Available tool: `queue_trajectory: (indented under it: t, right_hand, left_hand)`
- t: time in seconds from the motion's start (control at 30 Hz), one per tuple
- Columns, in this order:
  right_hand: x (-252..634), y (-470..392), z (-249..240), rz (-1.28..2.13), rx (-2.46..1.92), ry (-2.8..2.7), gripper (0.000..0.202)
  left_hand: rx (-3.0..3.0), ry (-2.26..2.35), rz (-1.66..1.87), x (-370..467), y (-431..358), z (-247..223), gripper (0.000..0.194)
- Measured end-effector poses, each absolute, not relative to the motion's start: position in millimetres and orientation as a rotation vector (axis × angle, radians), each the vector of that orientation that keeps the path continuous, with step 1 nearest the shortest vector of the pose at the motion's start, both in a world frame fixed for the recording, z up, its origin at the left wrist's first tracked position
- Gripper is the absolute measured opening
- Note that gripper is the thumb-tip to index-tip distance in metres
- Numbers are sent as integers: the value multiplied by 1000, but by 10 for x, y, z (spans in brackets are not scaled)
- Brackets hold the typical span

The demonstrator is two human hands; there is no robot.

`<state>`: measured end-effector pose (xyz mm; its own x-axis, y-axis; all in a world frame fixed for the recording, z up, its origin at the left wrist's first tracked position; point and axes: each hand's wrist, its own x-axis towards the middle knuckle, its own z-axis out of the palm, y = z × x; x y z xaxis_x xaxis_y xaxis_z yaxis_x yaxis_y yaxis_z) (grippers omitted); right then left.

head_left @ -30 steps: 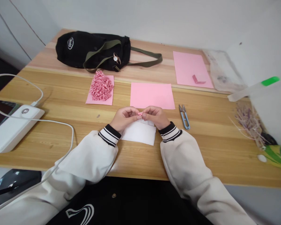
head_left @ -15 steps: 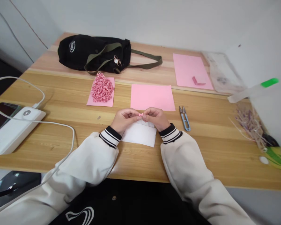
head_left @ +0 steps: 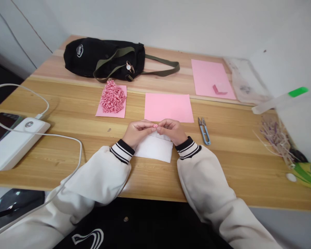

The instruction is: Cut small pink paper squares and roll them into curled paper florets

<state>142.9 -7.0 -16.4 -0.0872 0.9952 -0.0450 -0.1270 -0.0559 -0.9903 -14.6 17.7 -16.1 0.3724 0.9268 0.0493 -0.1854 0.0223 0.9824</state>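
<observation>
A tiny pink-and-white piece point(head_left: 156, 126) is pinched between the fingertips of my left hand point(head_left: 138, 132) and my right hand point(head_left: 172, 130), which nearly meet. Both hands are closed on it, above a white paper point(head_left: 155, 148). Just beyond them lies a pink sheet point(head_left: 169, 107). A heap of small pink pieces point(head_left: 112, 98) rests on a smaller pink sheet point(head_left: 100, 111) to the left. Blue-handled snips point(head_left: 204, 131) lie right of my right hand, blades pointing away from me.
At the back are a black bag point(head_left: 103, 58) and another pink sheet point(head_left: 209, 76) bearing a folded strip point(head_left: 219, 90). A white power bank point(head_left: 19, 143) with a cable point(head_left: 67, 137) is at left. Dried flowers point(head_left: 276, 136) stand out at right.
The tiny piece has turned slightly between my fingertips and looks rounder. Both hands keep nearly the same place and grip.
</observation>
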Motion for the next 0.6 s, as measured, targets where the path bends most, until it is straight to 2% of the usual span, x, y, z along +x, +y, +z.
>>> queue_trajectory:
  t: [0.6]
  right_hand:
    - [1420,-75,-175,1367,-1111,-1121,30]
  left_hand:
    - [1322,692,944,-170,192,-135,15]
